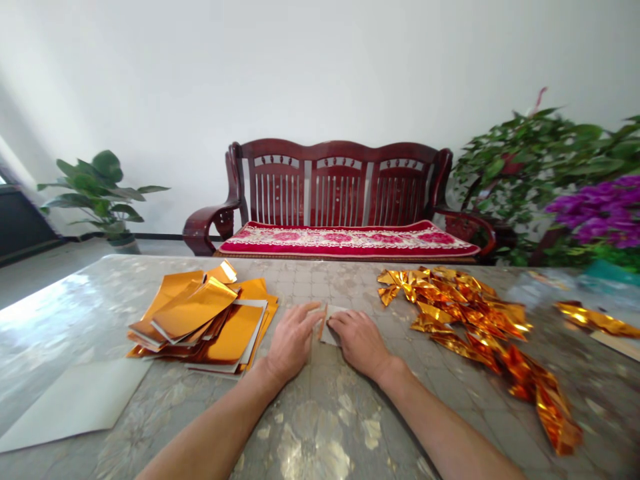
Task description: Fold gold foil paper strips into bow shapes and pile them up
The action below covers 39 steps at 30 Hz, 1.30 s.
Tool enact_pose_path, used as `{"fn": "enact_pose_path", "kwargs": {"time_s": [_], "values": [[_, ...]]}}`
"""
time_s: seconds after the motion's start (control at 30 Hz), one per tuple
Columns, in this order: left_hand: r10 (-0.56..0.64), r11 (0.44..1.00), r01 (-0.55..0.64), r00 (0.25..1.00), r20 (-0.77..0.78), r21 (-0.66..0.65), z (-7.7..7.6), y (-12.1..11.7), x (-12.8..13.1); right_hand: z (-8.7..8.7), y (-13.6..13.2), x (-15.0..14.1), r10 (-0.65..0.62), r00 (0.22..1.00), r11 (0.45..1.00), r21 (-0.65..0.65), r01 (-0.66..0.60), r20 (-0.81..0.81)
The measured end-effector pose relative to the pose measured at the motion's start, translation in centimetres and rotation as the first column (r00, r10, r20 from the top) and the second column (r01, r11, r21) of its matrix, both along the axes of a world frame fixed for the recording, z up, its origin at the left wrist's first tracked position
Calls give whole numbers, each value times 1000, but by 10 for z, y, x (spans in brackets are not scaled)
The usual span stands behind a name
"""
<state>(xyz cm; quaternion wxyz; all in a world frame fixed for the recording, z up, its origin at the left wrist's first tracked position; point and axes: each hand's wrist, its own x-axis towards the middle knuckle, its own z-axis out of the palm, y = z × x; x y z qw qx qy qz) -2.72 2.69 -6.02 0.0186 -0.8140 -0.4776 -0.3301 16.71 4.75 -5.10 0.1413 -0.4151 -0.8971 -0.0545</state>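
Note:
A small sheet of foil paper (pixel 331 336) lies on the table between my hands, pale side up, with a narrow orange strip folded up along its left part. My left hand (pixel 294 341) has its fingertips at that folded strip. Curled over the sheet's right side, my right hand (pixel 361 344) grips it against the tabletop. Left of my hands is a loose pile of gold foil paper sheets (pixel 200 310), some showing white backs. To the right lies a heap of folded, twisted gold foil pieces (pixel 460 307), trailing toward the near right.
A patterned cover spreads over the table (pixel 310 433). One pale sheet (pixel 80 400) lies at the near left. Clear plastic (pixel 540 288) and another foil piece (pixel 597 320) are at the far right. Beyond the table stand a wooden bench (pixel 337 187) and potted plants (pixel 107 190).

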Motion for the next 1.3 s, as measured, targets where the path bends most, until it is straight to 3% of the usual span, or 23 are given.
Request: {"fn": "enact_pose_path", "kwargs": {"time_s": [0.07, 0.17, 0.37, 0.5, 0.6, 0.77, 1.07, 1.3], "values": [[-182, 983, 182, 983, 4, -10, 1, -8, 6, 2, -2, -2, -88, 996, 996, 9, 88, 33], [-259, 964, 253, 964, -65, -84, 2, -19, 19, 4, -2, -2, -140, 990, 990, -30, 140, 25], [-86, 986, 58, 981, -174, -158, 3, -23, 35, 3, 1, 0, -173, 980, 967, -204, 151, -99], [-6, 989, -34, 963, -268, -144, 2, -21, 37, 2, 7, 4, -176, 973, 958, -252, 134, -152], [-3, 989, -42, 951, -310, -141, 2, -21, 36, 3, 16, 16, -122, 971, 954, -295, 57, -205], [-21, 986, -34, 947, -321, -164, 5, -20, 30, 14, 32, 46, 97, 970, 912, -370, -176, -222], [-20, 983, -29, 965, -261, -182, 11, -15, 27, 9, 29, 41, 88, 975, 965, -227, -134, -203], [32, 974, -80, 974, -222, -214, 9, -4, 20, 11, 32, 49, 52, 940, 918, -355, -179, -338]]}}
